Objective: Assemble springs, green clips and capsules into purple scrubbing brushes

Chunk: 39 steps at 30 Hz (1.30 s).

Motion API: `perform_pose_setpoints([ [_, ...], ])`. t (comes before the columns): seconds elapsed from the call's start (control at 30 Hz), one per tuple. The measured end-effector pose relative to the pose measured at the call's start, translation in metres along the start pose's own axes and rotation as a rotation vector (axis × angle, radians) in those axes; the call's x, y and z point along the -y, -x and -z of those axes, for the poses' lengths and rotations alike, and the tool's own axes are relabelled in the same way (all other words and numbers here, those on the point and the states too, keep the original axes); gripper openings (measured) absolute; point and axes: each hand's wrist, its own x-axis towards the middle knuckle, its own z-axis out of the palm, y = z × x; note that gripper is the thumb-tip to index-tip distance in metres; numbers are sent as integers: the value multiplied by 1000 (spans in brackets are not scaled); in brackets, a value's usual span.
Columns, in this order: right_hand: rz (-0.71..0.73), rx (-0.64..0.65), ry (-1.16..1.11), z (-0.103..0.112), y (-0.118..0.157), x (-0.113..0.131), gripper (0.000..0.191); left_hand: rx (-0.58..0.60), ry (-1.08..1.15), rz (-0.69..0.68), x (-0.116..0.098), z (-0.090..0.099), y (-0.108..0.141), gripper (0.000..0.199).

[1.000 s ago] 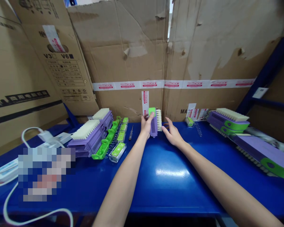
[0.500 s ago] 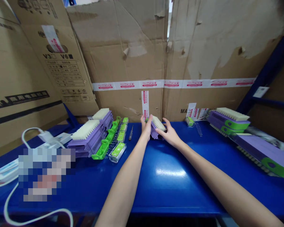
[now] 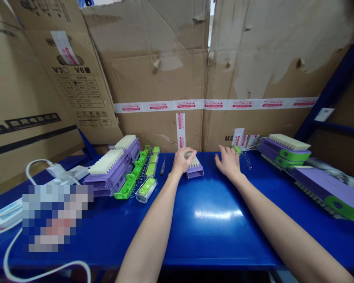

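A purple brush head (image 3: 195, 171) with cream bristles facing up lies on the blue table, its hollow open end toward me. My left hand (image 3: 183, 161) is closed around its far left part and hides some of the bristles. To the right, apart from the brush head, my right hand (image 3: 229, 162) is held over the table with fingers spread and nothing in them. Just beyond that hand is a small green-and-clear piece (image 3: 237, 150), partly covered by it. A thin coil spring (image 3: 247, 160) lies beside this piece.
On the left stand purple brush heads (image 3: 109, 173), green clips (image 3: 126, 188), clear-and-green pieces (image 3: 146, 189) and a screwdriver (image 3: 163, 166). White cables and a power strip (image 3: 59, 171) lie farther left. Purple-green brushes (image 3: 289, 151) sit at right. Cardboard (image 3: 165, 78) walls the back.
My right hand has let go of the brush head and moved right, to the small green-and-clear piece. The brush head now sits lower on the table, with my left hand on it.
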Motion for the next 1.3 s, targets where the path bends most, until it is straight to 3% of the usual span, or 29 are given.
perform_pose_setpoints([
  [0.07, -63, -17, 82, 0, -1, -10, 45, 81, -38, -57, -5, -3, 1, 26],
  [0.17, -148, -11, 150, -2, -2, -21, 45, 108, -109, -75, -10, -8, 2, 31],
  [0.37, -239, 81, 178, -9, 0, -32, 45, 47, -212, 134, -16, -14, 3, 24],
  [0.5, -209, 44, 178, -12, -1, -31, 41, -22, -225, 192, -13, -14, 3, 25],
  [0.63, -198, 13, 184, -11, -1, -29, 39, 7, -210, 164, -4, -11, 6, 37],
  [0.83, -261, 64, 212, -6, 0, -27, 40, 58, -238, 101, 2, -7, 9, 56],
  [1.0, -236, -10, 228, -3, -1, -24, 37, 108, -281, -7, 1, -3, 10, 69],
  [1.17, -236, -50, 193, 3, -3, -19, 36, -3, -438, 8, -2, -3, 7, 51],
  [1.3, -264, -19, 243, 7, -1, -17, 35, -71, -666, 180, -8, 0, 4, 48],
])
